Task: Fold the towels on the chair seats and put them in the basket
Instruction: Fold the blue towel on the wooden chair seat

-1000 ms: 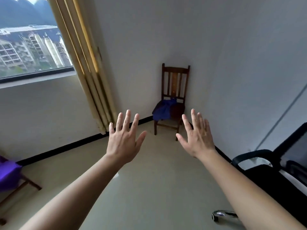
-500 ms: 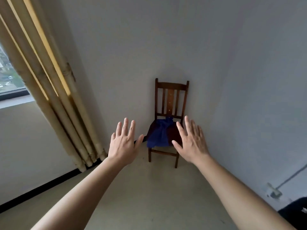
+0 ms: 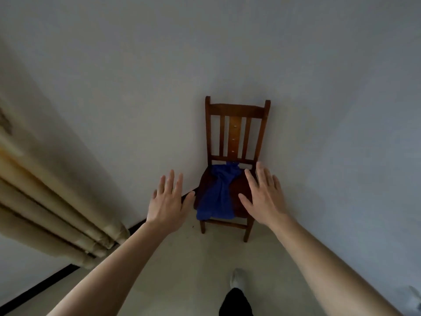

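A crumpled blue towel lies across the seat of a dark wooden chair that stands in the corner of the room; its front end hangs over the seat's edge. My left hand is stretched out in the air left of the chair, fingers spread, holding nothing. Also empty, my right hand reaches out with straight fingers in front of the seat's right side, short of the towel. No basket is in view.
Beige curtains hang along the left wall down to the floor. White walls meet behind the chair. My foot in a white shoe steps on the pale floor below the chair.
I have walked closer to the corner chair, which now looks larger and centred. The window and the office chair have left the view. Both hands stay raised and empty.
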The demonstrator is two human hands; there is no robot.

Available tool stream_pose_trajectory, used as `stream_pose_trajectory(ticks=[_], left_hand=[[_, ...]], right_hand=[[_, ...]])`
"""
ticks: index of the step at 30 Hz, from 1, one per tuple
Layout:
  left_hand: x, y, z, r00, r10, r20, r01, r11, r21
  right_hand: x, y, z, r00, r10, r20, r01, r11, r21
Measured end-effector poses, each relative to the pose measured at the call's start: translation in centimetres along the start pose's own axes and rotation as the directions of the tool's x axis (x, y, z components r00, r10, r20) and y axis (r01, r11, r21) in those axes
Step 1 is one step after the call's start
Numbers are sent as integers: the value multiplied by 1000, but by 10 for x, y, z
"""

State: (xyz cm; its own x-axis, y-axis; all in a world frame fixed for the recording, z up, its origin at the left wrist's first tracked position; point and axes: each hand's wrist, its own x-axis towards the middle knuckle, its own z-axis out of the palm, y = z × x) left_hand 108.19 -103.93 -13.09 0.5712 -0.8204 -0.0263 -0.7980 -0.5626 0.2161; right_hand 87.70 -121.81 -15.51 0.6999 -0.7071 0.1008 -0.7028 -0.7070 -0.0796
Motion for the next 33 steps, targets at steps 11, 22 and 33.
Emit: stream_pose_trajectory(ticks=[11,22,33], left_hand=[[249,-3,95,978,-85,188,66,992,106],[298,-56,353,887,61,457,-74,997,12],[290,-99,514,873,174,456,-256,959,124]], right_hand=[[228,53,110,983,-35,182,32,999,19],[203,48,372,896,64,440,-115,989,89],[159,34,513,879,49,474,-105,990,92]])
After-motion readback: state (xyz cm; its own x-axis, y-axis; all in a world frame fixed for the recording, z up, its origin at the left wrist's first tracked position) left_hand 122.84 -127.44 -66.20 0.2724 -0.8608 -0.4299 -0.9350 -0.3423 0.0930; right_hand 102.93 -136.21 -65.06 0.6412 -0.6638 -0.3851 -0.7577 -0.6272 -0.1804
